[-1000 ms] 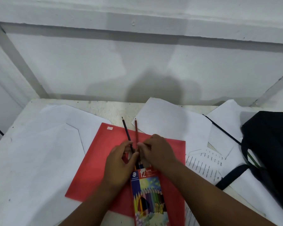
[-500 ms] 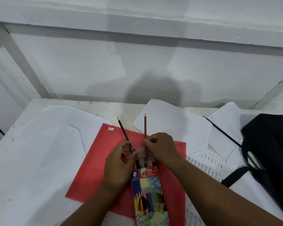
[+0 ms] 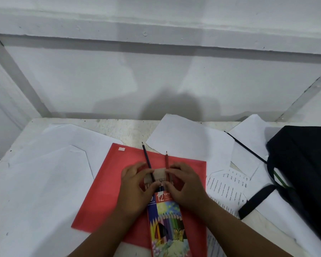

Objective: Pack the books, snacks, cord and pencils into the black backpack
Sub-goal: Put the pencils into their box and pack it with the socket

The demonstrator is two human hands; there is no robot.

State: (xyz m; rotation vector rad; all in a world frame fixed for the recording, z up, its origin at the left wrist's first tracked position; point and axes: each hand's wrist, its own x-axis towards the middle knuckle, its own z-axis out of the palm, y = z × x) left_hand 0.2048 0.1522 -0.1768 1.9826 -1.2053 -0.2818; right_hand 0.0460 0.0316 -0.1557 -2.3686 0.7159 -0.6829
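Note:
A colourful pencil box [image 3: 168,225] lies on a red book [image 3: 109,188] in front of me, its cardboard flap [image 3: 158,174] open at the far end. A black pencil [image 3: 146,158] and a red pencil [image 3: 166,160] stick out of that end. My left hand [image 3: 135,190] grips the box's left top corner, fingers curled by the black pencil. My right hand [image 3: 185,186] holds the right top corner, fingertips pinching at the red pencil and flap. The black backpack [image 3: 304,173] lies at the right edge.
White paper sheets [image 3: 41,175] cover the white table, with a printed sheet [image 3: 228,190] right of the red book. A thin black cord or stick [image 3: 246,147] lies near the backpack's strap [image 3: 254,201]. A white wall [image 3: 156,80] closes off the back.
The red pencil has slid further into the box, so less of it sticks out. Both hands have shifted slightly on the box's open end, and the flap now shows between them.

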